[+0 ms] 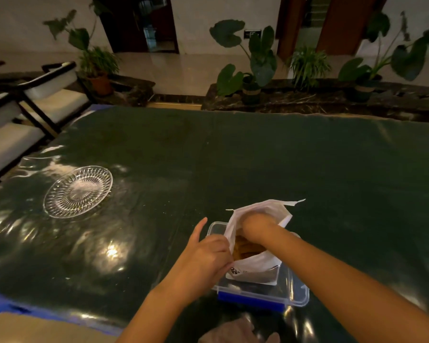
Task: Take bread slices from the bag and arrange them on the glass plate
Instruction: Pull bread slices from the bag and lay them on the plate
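Note:
A white bread bag (255,267) stands open in a clear plastic box (296,290) with a blue clip, near the table's front edge. Brown bread slices (245,247) show inside the bag's mouth. My left hand (203,256) pinches the bag's left rim, index finger sticking up. My right hand (255,225) is pushed into the bag's opening; its fingers are hidden by the bag, so what they hold cannot be seen. The patterned glass plate (57,206) lies bare at the table's left, well away from both hands.
The table (233,157) wears a dark green cloth under shiny clear plastic. Chairs (42,95) stand off its left side. Potted plants (253,68) line a ledge behind the far edge. A crumpled clear plastic glove (230,330) lies at the front edge.

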`<move>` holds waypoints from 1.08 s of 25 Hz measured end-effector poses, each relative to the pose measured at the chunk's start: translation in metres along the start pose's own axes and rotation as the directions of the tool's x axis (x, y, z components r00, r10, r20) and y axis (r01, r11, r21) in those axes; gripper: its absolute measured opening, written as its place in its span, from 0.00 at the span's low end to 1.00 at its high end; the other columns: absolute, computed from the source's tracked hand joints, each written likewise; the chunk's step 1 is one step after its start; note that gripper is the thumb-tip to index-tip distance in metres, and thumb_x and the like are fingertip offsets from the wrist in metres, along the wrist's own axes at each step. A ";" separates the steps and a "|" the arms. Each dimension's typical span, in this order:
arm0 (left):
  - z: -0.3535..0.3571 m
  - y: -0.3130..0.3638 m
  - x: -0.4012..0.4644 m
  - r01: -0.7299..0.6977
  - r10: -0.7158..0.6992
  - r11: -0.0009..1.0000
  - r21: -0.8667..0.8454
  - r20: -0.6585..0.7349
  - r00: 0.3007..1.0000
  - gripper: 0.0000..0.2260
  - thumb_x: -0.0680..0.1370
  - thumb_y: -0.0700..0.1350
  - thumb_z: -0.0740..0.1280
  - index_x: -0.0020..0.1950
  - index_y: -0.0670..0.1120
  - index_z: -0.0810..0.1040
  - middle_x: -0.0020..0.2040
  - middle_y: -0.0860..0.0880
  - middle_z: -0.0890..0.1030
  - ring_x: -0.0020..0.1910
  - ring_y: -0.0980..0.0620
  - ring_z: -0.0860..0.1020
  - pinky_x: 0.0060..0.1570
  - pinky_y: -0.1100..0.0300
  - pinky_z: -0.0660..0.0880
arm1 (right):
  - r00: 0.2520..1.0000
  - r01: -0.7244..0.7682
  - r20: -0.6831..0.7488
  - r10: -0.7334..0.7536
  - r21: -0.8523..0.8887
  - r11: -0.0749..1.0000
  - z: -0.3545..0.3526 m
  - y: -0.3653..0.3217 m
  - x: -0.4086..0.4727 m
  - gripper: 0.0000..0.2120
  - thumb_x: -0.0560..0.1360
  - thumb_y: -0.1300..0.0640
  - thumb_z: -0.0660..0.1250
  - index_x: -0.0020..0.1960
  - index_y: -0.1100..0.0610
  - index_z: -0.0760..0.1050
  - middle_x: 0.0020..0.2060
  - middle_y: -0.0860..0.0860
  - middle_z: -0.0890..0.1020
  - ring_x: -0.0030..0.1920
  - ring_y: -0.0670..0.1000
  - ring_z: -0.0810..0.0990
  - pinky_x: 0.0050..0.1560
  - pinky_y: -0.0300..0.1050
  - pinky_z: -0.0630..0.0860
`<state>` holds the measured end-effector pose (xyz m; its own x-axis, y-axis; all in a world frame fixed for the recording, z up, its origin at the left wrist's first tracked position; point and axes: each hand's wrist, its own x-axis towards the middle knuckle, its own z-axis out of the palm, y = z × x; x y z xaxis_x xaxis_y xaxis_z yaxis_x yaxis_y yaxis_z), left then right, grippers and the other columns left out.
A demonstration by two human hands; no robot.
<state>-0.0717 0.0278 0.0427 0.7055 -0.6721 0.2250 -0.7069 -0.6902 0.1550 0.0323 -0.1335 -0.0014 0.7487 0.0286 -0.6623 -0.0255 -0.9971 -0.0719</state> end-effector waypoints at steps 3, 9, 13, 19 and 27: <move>-0.004 0.001 0.003 0.003 -0.003 1.000 0.006 0.021 1.000 0.07 0.65 0.47 0.77 0.38 0.55 0.82 0.38 0.57 0.83 0.45 0.59 0.81 0.64 0.41 0.55 | 0.961 0.100 -0.266 -0.078 0.072 0.992 0.016 0.002 0.007 0.13 0.74 0.53 0.62 0.56 0.55 0.75 0.54 0.56 0.79 0.54 0.58 0.77 0.48 0.47 0.70; -0.007 0.003 0.008 0.001 -0.001 1.000 0.014 0.020 1.000 0.07 0.66 0.45 0.77 0.38 0.54 0.82 0.37 0.56 0.82 0.42 0.59 0.81 0.65 0.42 0.54 | 0.988 0.086 -0.113 -0.109 -0.193 0.977 0.026 0.007 0.010 0.21 0.72 0.42 0.63 0.62 0.49 0.70 0.58 0.54 0.76 0.57 0.57 0.74 0.62 0.57 0.69; -0.009 0.002 0.010 0.015 -0.015 1.000 -0.008 0.000 1.000 0.05 0.67 0.45 0.76 0.37 0.53 0.81 0.35 0.55 0.82 0.40 0.58 0.81 0.65 0.42 0.54 | 0.995 0.092 0.031 -0.091 -0.031 0.995 0.021 0.021 0.011 0.22 0.70 0.40 0.64 0.61 0.47 0.71 0.55 0.52 0.78 0.53 0.54 0.75 0.59 0.53 0.70; -0.008 0.001 0.003 0.030 -0.030 0.999 -0.020 0.002 1.000 0.02 0.71 0.47 0.72 0.42 0.54 0.82 0.40 0.55 0.82 0.46 0.58 0.80 0.67 0.43 0.52 | 0.996 0.089 -0.001 -0.089 -0.081 0.993 0.018 0.011 0.015 0.19 0.72 0.42 0.62 0.60 0.48 0.71 0.55 0.52 0.77 0.51 0.53 0.73 0.59 0.52 0.70; -0.005 0.003 0.003 0.033 -0.033 0.999 -0.030 -0.001 0.999 0.07 0.68 0.45 0.76 0.42 0.55 0.82 0.40 0.56 0.83 0.46 0.58 0.81 0.66 0.42 0.54 | 0.996 0.088 -0.029 -0.085 0.108 0.990 0.028 0.011 0.007 0.11 0.76 0.44 0.56 0.55 0.47 0.68 0.51 0.52 0.75 0.48 0.52 0.71 0.54 0.48 0.66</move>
<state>-0.0726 0.0252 0.0491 0.7284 -0.6486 0.2207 -0.6844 -0.7036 0.1912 0.0189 -0.1420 -0.0281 0.7669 0.1113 -0.6320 -0.0312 -0.9772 -0.2099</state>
